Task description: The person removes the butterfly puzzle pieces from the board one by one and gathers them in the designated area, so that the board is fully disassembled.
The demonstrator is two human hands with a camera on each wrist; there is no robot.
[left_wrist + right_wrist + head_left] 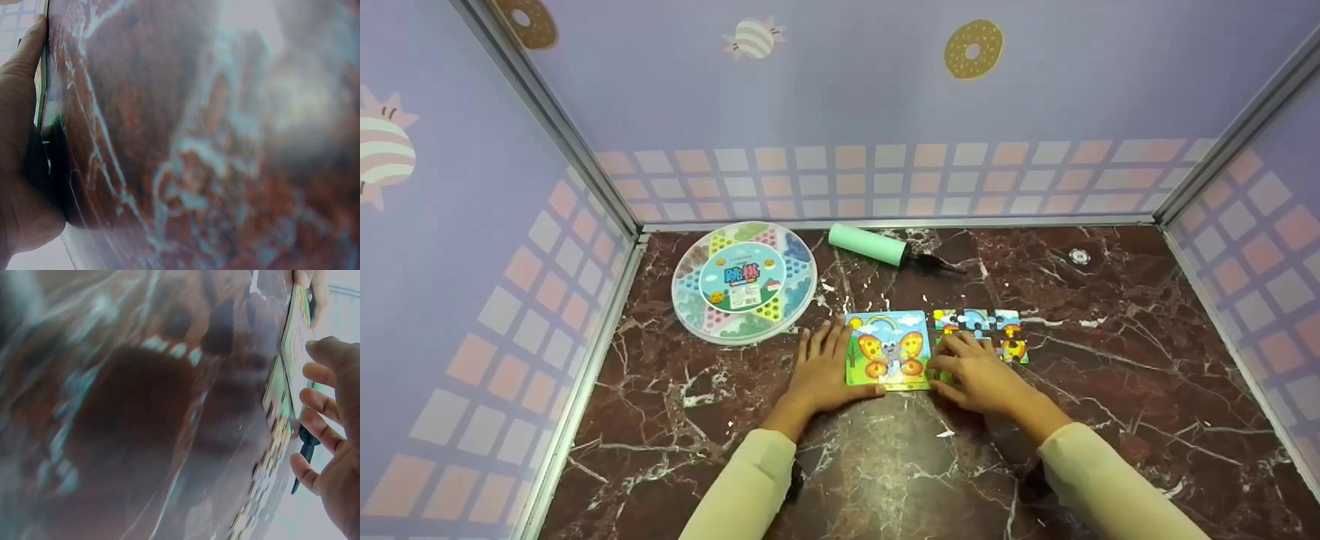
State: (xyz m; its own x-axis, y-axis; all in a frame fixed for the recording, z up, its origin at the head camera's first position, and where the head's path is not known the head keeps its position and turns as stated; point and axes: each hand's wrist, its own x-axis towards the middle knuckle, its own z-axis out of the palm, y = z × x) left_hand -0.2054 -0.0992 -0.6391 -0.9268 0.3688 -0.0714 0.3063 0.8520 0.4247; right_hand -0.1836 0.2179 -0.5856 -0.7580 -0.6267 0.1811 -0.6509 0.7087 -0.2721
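A square butterfly picture board point(887, 341) lies flat on the dark marble surface. My left hand point(823, 373) rests at its left side, fingers straight and spread, with the thumb point(28, 53) along the near edge. Several jigsaw pieces point(1011, 322) with parts of a similar picture lie just right of the board. Above some of them hovers my right hand point(979, 375), close to the board's right edge. In the right wrist view its fingers point(320, 402) are loosely bent and apart, with nothing seen between them. It hides some pieces from the head view.
A round Chinese checkers set point(744, 277) under a clear lid lies at the back left. Behind the board is a mint green hand pump point(870, 245) with a black nozzle. A small round chip point(1078, 256) lies at the back right. Patterned walls point(885, 172) enclose three sides.
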